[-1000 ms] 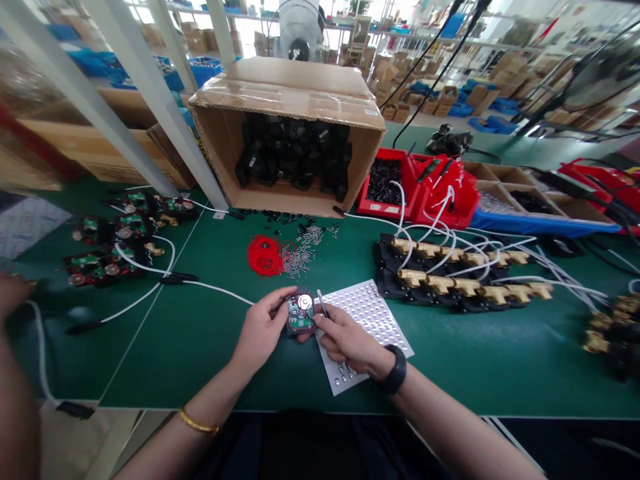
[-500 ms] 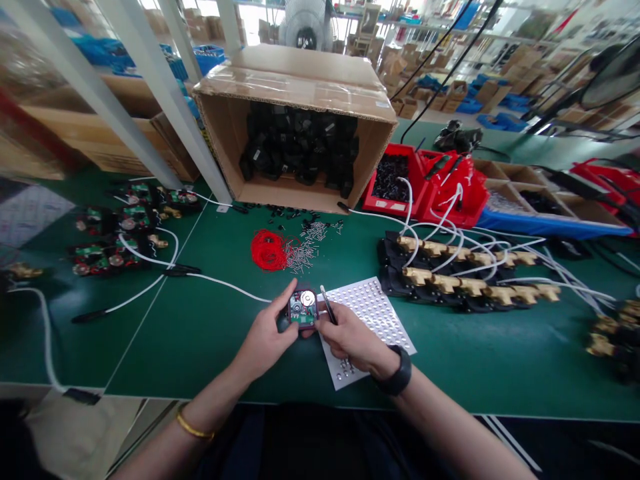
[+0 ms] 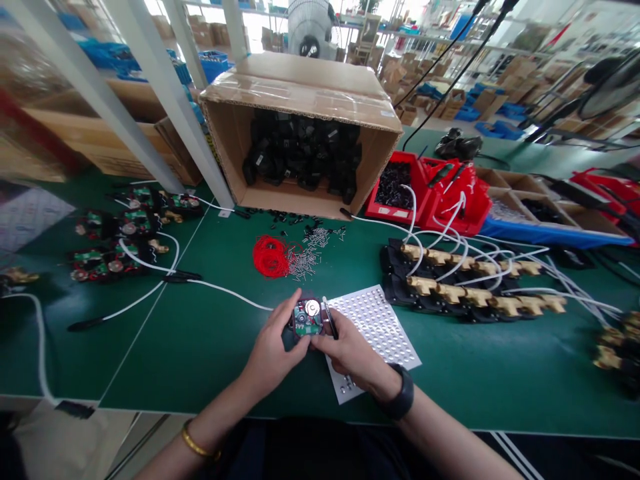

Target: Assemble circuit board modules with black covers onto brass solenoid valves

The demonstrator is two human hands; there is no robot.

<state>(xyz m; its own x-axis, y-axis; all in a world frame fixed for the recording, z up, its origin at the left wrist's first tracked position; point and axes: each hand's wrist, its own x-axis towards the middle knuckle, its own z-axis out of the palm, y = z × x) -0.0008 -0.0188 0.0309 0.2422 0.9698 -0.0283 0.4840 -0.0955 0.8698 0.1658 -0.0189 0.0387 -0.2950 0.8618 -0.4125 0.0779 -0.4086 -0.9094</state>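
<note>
Circuit module (image 3: 306,321) between both hands (image 3: 273,350) — slim tool (image 3: 331,321) in the right hand (image 3: 355,352).

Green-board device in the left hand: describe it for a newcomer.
Start at the large open brown cardboard box on the green table. Nearer the camera, past the coiled red wire, is a small dark-cased device with a green circuit board and round pale disc. Unlike the similar green-board devices lying at left, this one is in the left hand.
</note>
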